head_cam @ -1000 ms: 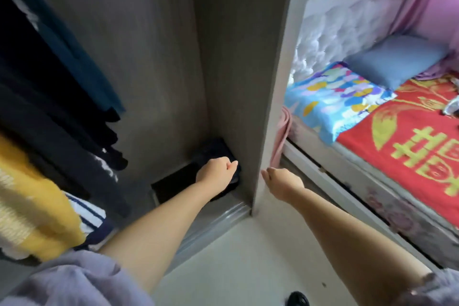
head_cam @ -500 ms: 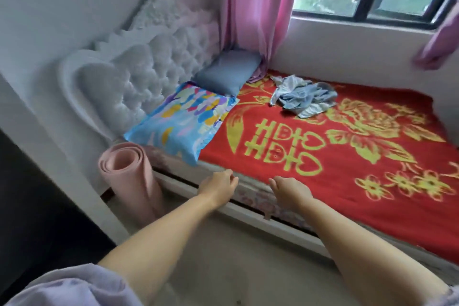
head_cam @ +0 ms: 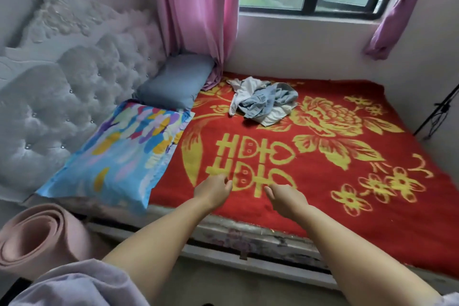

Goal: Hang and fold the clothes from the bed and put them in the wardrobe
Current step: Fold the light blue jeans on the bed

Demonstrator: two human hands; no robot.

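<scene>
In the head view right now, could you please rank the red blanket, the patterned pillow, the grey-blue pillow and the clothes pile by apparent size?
1. red blanket
2. patterned pillow, though nearer the camera
3. grey-blue pillow and clothes pile: look alike, not ranked.

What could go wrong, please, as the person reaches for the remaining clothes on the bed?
1. The crumpled pile of pale blue and white clothes lies far across the red and gold floral blanket, beyond both the left hand and right hand, so a long lean is likely.
2. The garments look tangled, so lifting one may drag others.
3. The rolled pink foam mat stands near the feet; possible trip.
</scene>
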